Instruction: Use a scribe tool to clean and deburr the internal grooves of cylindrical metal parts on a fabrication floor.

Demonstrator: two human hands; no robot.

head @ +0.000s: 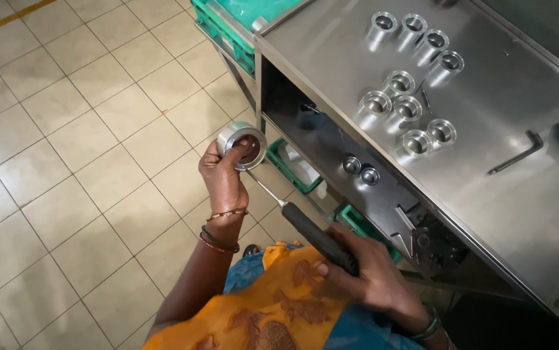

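Head view, looking down. Centre of frame: left hand (224, 178) wrapped around a short, shiny, hollow metal cylinder (242, 144), held over the beige tiled floor (66, 162), thumb curled inside its bore. Lower centre: right hand (370, 279) closed around the black handle of a thin-shafted hand tool (312, 234), metal tip slanting up toward the cylinder's underside, apparently touching or just short of it.

Right half: stainless steel worktable (519, 214) carrying nine similar bright metal cylinders (409, 84) standing upright in loose clusters, upper right. Bent dark hex key (518, 154) lying at right. Two small round metal parts (360, 170) on a lower ledge. Green plastic crates (224, 29) at top centre and under the table.

Risks, as judgement: cylinder gripped one-handed over hard tile, so a slip from tool pressure likely to drop and dent it; pointed tip skidding off smooth metal could jab the thumb inside the bore.
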